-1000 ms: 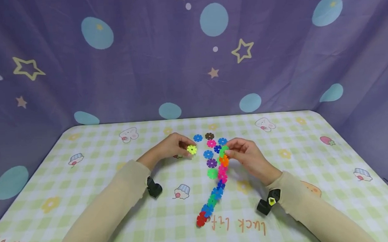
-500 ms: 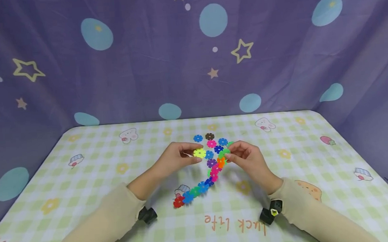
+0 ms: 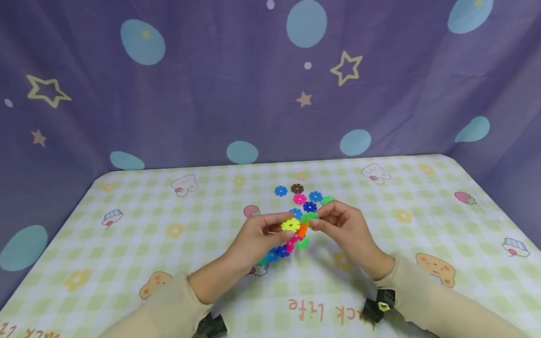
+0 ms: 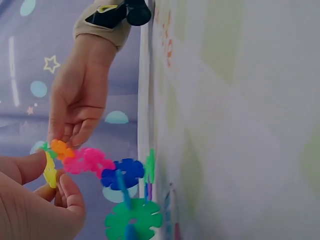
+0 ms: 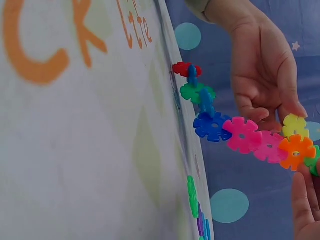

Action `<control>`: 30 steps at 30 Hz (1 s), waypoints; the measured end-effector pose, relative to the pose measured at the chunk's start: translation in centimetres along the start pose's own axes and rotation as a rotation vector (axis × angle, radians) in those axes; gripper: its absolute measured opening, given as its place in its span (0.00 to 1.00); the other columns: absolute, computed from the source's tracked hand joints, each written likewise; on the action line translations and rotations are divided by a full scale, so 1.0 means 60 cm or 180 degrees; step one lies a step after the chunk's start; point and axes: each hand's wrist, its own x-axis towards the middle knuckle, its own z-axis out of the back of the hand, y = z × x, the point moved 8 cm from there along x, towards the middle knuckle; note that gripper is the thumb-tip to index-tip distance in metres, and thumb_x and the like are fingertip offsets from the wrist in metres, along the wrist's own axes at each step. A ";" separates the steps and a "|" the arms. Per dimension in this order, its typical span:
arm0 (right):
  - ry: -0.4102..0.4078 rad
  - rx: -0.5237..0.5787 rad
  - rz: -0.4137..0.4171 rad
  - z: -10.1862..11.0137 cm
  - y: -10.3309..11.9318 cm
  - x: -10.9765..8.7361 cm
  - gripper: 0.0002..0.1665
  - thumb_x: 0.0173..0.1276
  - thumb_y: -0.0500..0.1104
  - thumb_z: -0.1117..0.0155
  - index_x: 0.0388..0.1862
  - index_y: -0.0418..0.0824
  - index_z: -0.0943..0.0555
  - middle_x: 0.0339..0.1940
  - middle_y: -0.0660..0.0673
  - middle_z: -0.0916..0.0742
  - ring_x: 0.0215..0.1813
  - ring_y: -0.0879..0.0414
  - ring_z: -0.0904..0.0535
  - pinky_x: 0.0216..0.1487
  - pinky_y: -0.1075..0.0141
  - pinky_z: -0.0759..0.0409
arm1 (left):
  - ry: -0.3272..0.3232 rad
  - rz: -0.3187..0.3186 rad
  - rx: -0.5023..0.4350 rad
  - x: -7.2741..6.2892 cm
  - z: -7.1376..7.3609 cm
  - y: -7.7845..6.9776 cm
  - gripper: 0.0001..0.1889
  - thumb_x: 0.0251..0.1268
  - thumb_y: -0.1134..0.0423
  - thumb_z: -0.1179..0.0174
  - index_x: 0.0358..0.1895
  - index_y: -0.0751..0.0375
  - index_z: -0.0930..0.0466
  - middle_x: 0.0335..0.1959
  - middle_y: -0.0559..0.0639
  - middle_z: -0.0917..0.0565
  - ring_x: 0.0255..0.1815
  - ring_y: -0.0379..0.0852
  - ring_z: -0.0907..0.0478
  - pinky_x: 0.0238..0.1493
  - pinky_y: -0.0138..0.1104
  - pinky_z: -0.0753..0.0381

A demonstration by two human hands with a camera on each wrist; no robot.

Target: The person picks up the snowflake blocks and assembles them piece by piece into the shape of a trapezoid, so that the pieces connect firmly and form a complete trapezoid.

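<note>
My left hand (image 3: 249, 241) pinches a yellow snowflake disc (image 3: 290, 225) between thumb and fingers. Opposite it, my right hand (image 3: 351, 231) pinches the green snowflake disc (image 3: 307, 217) that ends a chain of interlocked discs. From there the chain runs through an orange disc (image 5: 296, 152), two pink discs (image 5: 242, 135), a dark blue disc (image 5: 212, 126), then blue and green ones to a red disc (image 5: 187, 69). The yellow disc's edge overlaps the green and orange end in the head view. My left hand hides the chain's far end there.
Beyond the hands, several loose discs lie on the checked tablecloth (image 3: 132, 237), among them a blue disc (image 3: 281, 191), a brown disc (image 3: 297, 188) and a pink disc (image 3: 299, 199). A loose green disc (image 3: 303, 243) lies under the chain. A purple curtain (image 3: 202, 91) hangs behind the table.
My left hand has brought the yellow disc rightward to the chain's green end. The chain has swung so its red end points left, now behind my left hand. My right hand keeps its pinch.
</note>
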 end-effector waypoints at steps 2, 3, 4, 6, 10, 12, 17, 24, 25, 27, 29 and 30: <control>0.0005 -0.0009 -0.0006 -0.001 0.000 0.001 0.09 0.63 0.30 0.37 0.37 0.23 0.26 0.30 0.48 0.14 0.34 0.56 0.16 0.43 0.56 0.18 | -0.0025 0.0012 -0.0065 0.001 -0.001 0.005 0.19 0.61 0.69 0.38 0.56 0.65 0.22 0.44 0.54 0.16 0.38 0.43 0.22 0.39 0.28 0.20; 0.0001 -0.0019 -0.0017 -0.002 0.000 0.001 0.09 0.63 0.30 0.37 0.37 0.24 0.26 0.30 0.48 0.14 0.34 0.56 0.16 0.43 0.55 0.18 | -0.0053 0.0014 -0.0088 0.002 0.000 0.007 0.18 0.61 0.69 0.38 0.56 0.65 0.21 0.43 0.54 0.16 0.38 0.42 0.22 0.39 0.28 0.20; 0.0001 -0.0031 -0.0019 -0.002 -0.001 0.001 0.08 0.63 0.30 0.37 0.37 0.25 0.26 0.30 0.48 0.14 0.34 0.56 0.16 0.43 0.54 0.18 | -0.0080 0.0022 -0.0115 0.002 0.000 0.009 0.18 0.61 0.70 0.38 0.56 0.64 0.21 0.43 0.53 0.16 0.38 0.42 0.22 0.38 0.27 0.20; -0.0010 -0.0042 -0.0025 -0.001 -0.001 0.001 0.07 0.63 0.31 0.37 0.36 0.27 0.25 0.30 0.48 0.14 0.34 0.55 0.16 0.44 0.54 0.18 | -0.0147 0.0026 -0.0133 0.002 0.001 0.011 0.18 0.60 0.69 0.38 0.55 0.64 0.21 0.40 0.52 0.16 0.36 0.42 0.24 0.36 0.26 0.21; 0.0001 -0.0023 -0.0019 -0.001 -0.002 0.000 0.06 0.63 0.30 0.37 0.36 0.28 0.24 0.30 0.48 0.14 0.34 0.56 0.16 0.43 0.54 0.18 | -0.0244 0.0037 -0.0155 0.001 0.003 0.012 0.18 0.59 0.68 0.36 0.54 0.63 0.20 0.36 0.49 0.18 0.34 0.43 0.26 0.34 0.26 0.23; 0.0006 -0.0010 -0.0023 -0.001 -0.003 0.000 0.06 0.63 0.30 0.37 0.36 0.28 0.24 0.30 0.48 0.14 0.35 0.56 0.16 0.44 0.55 0.18 | -0.0260 0.0034 -0.0163 0.002 0.003 0.012 0.18 0.59 0.68 0.36 0.54 0.64 0.20 0.36 0.49 0.17 0.34 0.43 0.26 0.34 0.26 0.22; 0.0055 0.0020 0.0006 -0.003 -0.003 -0.001 0.06 0.64 0.31 0.39 0.37 0.27 0.25 0.31 0.48 0.14 0.35 0.55 0.16 0.44 0.55 0.18 | -0.0276 -0.0007 -0.0190 0.002 0.002 0.010 0.18 0.58 0.69 0.36 0.53 0.65 0.20 0.37 0.49 0.17 0.35 0.43 0.25 0.36 0.27 0.22; 0.0076 0.0008 0.0041 -0.003 0.000 -0.001 0.06 0.65 0.31 0.39 0.37 0.27 0.25 0.31 0.47 0.14 0.36 0.55 0.17 0.44 0.55 0.18 | -0.0330 -0.0063 -0.0129 0.002 0.004 0.006 0.18 0.58 0.68 0.35 0.53 0.65 0.20 0.38 0.51 0.16 0.35 0.42 0.24 0.37 0.27 0.21; 0.0073 0.0004 0.0046 -0.003 0.001 0.000 0.06 0.65 0.31 0.39 0.37 0.26 0.25 0.31 0.47 0.14 0.36 0.55 0.17 0.44 0.55 0.18 | -0.0326 -0.0060 -0.0132 0.003 0.004 0.006 0.18 0.58 0.68 0.35 0.53 0.65 0.20 0.38 0.51 0.16 0.35 0.43 0.24 0.37 0.27 0.21; 0.0066 -0.0012 0.0058 -0.002 0.001 -0.001 0.07 0.65 0.31 0.39 0.37 0.26 0.25 0.31 0.47 0.14 0.35 0.55 0.17 0.44 0.55 0.18 | -0.0318 -0.0062 -0.0133 0.003 0.004 0.005 0.19 0.58 0.68 0.35 0.53 0.65 0.20 0.36 0.51 0.17 0.34 0.43 0.24 0.36 0.27 0.21; 0.0069 -0.0017 0.0067 -0.002 0.002 -0.001 0.07 0.65 0.30 0.39 0.37 0.25 0.25 0.31 0.47 0.14 0.35 0.54 0.17 0.43 0.55 0.18 | -0.0306 -0.0062 -0.0144 0.003 0.003 0.005 0.19 0.58 0.68 0.35 0.54 0.65 0.20 0.35 0.51 0.17 0.34 0.43 0.24 0.36 0.27 0.20; 0.0072 -0.0019 0.0067 -0.002 0.002 -0.001 0.07 0.65 0.30 0.39 0.37 0.25 0.25 0.31 0.47 0.14 0.35 0.54 0.17 0.43 0.55 0.18 | -0.0302 -0.0062 -0.0152 0.003 0.003 0.005 0.19 0.58 0.68 0.35 0.54 0.65 0.20 0.34 0.51 0.17 0.33 0.43 0.24 0.36 0.27 0.20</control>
